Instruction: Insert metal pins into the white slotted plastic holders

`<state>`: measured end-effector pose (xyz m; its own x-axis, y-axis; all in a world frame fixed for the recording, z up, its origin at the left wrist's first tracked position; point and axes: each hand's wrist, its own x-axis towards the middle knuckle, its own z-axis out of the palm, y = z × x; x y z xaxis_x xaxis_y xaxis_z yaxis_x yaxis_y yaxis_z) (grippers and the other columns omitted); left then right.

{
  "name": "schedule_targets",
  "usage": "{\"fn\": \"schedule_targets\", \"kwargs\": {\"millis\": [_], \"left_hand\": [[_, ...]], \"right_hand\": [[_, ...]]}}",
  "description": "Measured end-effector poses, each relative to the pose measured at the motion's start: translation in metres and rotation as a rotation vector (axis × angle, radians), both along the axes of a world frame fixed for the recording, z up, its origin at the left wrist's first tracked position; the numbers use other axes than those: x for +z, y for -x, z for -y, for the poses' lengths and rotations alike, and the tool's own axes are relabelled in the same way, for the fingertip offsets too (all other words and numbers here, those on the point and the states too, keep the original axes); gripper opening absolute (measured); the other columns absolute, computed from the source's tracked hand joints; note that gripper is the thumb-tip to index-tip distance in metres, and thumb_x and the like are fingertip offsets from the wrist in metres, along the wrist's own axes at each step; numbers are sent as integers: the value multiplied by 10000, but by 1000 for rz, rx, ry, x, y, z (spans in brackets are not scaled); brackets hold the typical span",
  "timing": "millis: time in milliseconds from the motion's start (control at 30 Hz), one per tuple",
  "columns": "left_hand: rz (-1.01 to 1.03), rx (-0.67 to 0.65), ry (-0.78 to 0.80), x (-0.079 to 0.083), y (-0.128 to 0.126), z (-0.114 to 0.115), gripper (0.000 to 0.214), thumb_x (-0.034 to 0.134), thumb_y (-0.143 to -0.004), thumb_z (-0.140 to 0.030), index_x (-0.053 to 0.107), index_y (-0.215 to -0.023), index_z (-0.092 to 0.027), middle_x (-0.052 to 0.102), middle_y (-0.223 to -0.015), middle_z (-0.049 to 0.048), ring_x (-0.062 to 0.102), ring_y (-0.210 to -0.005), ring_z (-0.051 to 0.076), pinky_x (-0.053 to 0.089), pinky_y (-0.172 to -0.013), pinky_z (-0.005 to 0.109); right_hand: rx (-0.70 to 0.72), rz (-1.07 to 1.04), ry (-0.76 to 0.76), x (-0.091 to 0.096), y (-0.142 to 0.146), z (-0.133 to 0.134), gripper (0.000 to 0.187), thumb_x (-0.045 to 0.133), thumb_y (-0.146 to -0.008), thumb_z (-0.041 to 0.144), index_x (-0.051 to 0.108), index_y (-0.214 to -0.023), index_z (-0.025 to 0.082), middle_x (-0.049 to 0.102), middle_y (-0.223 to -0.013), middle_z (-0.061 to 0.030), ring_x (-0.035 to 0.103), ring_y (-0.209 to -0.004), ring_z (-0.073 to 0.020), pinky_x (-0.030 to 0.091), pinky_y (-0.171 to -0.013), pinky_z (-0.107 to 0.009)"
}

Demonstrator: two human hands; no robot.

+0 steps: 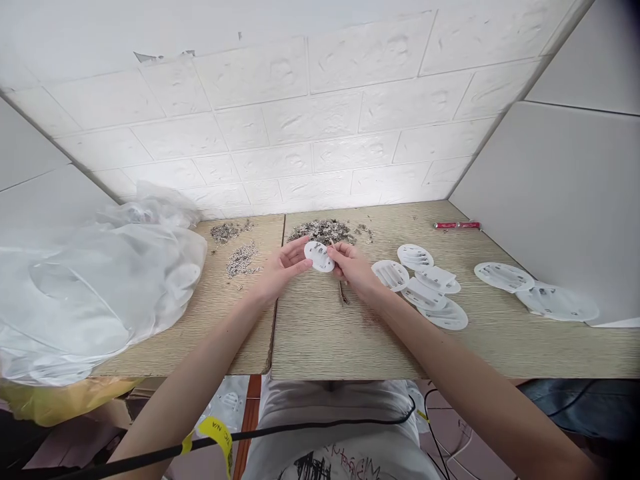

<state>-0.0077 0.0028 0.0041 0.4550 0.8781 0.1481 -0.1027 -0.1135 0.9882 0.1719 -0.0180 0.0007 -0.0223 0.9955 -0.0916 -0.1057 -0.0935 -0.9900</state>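
Note:
A small white round plastic piece [318, 256], with battery-like slots and bits of metal in it, is raised above the table between my hands. My left hand [285, 268] holds its left edge, thumb in front and fingers behind. At its right edge, my right hand [353, 267] pinches with thumb and fingers. A thin, brownish, stick-like tool [342, 293] sticks out below my right hand; its kind is unclear. Just behind the hands lies a heap of small metal contact pieces [325, 230]. Several similar white round pieces [434, 298] lie right of my right hand.
Two smaller piles of metal parts [243, 259] lie on the left tabletop. A large translucent plastic bag [100, 293] covers the far left. Two red batteries [457, 226] lie end to end at the back right. More white pieces [555, 301] lean near the right panel.

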Motion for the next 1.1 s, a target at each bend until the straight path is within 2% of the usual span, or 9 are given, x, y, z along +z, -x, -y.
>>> {"fn": "schedule_targets", "kwargs": {"millis": [133,233,500,733,1100], "left_hand": [[6,9,-12,1,-1,1,448,736,-760,-392,666,-1161,-206,664,-1220,111,596,-1176,273,485,-1005,439],[10,9,-3,2,-1,2,435,730,-759,-424,688,-1133,-206,686,-1171,106,623,-1119,271,498,-973,437],[-9,-64,58,-1,-1,4,450,750,-740,-410,694,-1140,-213,703,-1133,104,647,-1055,270,502,-952,439],[-67,-88,23,-2,0,4,475,722,-770,-415,666,-1196,-213,699,-1147,112,645,-1065,281,509,-946,447],[-24,-107,58,-6,-3,4,451,718,-778,-404,667,-1184,-214,714,-1106,103,662,-1039,265,519,-910,404]], "right_hand": [[-61,325,-207,-2,-1,0,264,557,-817,446,563,-809,183,558,-694,1,454,-591,-117,343,-538,-253],[-89,388,-295,-1,-4,-1,271,552,-814,436,599,-828,170,595,-768,-16,497,-682,-137,382,-626,-269],[2,292,-256,4,-7,-1,298,633,-746,444,539,-683,169,480,-645,24,421,-606,-108,333,-577,-262],[-5,372,-254,8,-8,2,299,639,-735,429,510,-639,177,467,-625,24,414,-599,-107,327,-568,-263],[-52,418,-257,6,-5,3,289,614,-746,392,461,-610,187,440,-611,24,392,-587,-106,304,-545,-258]]}}
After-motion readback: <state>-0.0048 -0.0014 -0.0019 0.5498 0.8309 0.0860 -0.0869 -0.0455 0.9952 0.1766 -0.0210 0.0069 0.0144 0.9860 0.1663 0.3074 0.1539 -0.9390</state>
